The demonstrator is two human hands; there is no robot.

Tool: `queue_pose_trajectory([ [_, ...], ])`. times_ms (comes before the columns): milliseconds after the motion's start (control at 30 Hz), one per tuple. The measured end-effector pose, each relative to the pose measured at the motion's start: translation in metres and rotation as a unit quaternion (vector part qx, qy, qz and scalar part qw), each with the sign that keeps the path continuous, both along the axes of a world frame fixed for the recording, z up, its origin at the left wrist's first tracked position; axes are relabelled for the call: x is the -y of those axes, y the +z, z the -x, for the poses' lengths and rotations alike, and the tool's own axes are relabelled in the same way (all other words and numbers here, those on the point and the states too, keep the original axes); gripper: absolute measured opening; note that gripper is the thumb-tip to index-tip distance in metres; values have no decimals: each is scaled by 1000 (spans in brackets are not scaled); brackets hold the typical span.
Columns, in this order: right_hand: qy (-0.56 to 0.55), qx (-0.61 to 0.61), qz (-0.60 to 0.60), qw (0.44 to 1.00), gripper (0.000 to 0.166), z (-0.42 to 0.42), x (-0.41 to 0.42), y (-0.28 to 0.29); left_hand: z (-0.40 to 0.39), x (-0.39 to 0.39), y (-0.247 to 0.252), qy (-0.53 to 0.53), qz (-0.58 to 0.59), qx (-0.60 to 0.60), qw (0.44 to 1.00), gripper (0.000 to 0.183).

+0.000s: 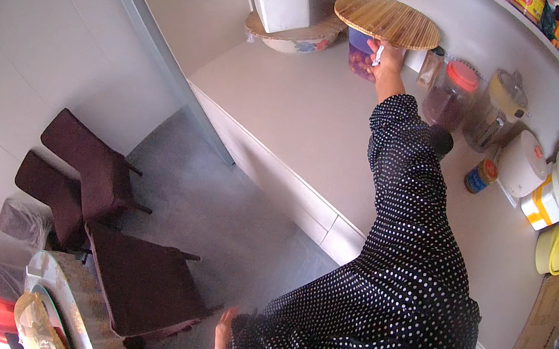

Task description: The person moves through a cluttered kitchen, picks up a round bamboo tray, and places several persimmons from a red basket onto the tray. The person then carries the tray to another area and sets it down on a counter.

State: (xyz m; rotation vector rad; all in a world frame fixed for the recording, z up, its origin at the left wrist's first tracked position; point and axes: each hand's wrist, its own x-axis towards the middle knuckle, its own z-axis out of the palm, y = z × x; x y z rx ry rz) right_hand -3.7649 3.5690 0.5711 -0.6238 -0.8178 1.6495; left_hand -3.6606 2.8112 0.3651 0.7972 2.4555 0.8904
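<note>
My right hand (387,61) reaches far across the counter to a round slatted wooden lid (389,20), at its near edge. Under the lid stands a purple-blue see-through container (359,56) with round reddish things inside. A small white object (378,55) shows at my fingers; I cannot tell whether they grip it, the lid or the container. My left hand (222,335) hangs low beside my body, over the floor, partly hidden by the polka-dot sleeve, with no object seen in it.
A white box (283,4) sits on a covered basin (299,44) at the back left. Along the wall stand a red-lidded jar (452,94), a dispenser (495,112), a small jar (481,176), white containers (523,163), yellow containers (557,248) and a cardboard box (541,327). Dark chairs (144,284) stand left.
</note>
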Motion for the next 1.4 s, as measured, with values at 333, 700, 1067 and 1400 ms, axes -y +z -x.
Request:
queue_pose_trajectory([
  [333,13,-15,91,996,19,-29,122,-46,-14,18,6,-4,-4,17,1000,36],
  [700,469,172,121,858,27,-115,492,-177,-50,103,42,41,4,35,999,44],
  [1067,573,144,29,806,44,-76,712,-150,-155,334,53,329,-15,34,944,38],
  [1400,856,13,20,517,46,-72,948,-88,-209,388,35,534,-88,35,840,36],
])
